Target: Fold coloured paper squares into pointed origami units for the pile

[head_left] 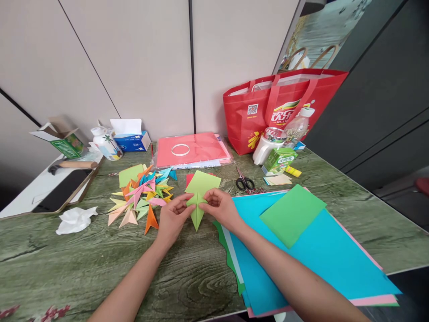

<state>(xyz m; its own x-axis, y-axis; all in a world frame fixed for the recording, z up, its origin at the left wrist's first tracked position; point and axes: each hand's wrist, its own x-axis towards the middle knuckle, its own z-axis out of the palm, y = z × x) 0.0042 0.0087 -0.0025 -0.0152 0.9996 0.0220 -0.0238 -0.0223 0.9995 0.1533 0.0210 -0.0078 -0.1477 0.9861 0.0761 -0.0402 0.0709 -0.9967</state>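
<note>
A light green sheet of origami paper (197, 220), folded to a point at its near end, lies between my two hands at the middle of the table. My left hand (176, 214) pinches its left edge between thumb and fingers. On the opposite edge, my right hand (219, 205) pinches it the same way. A crease runs down the middle of the folded part. Beyond the fingers spreads a light green square (204, 182); whether it is the same sheet I cannot tell. A bit of red paper (190, 178) shows behind it.
Left of my hands is a pile of folded paper pieces (140, 194). Black-handled scissors (244, 182) lie beyond my right hand. Large blue sheets (301, 264) with a green square (293, 214) lie under my right forearm. A red bag (248, 120) and plastic bottle (300, 125) stand behind.
</note>
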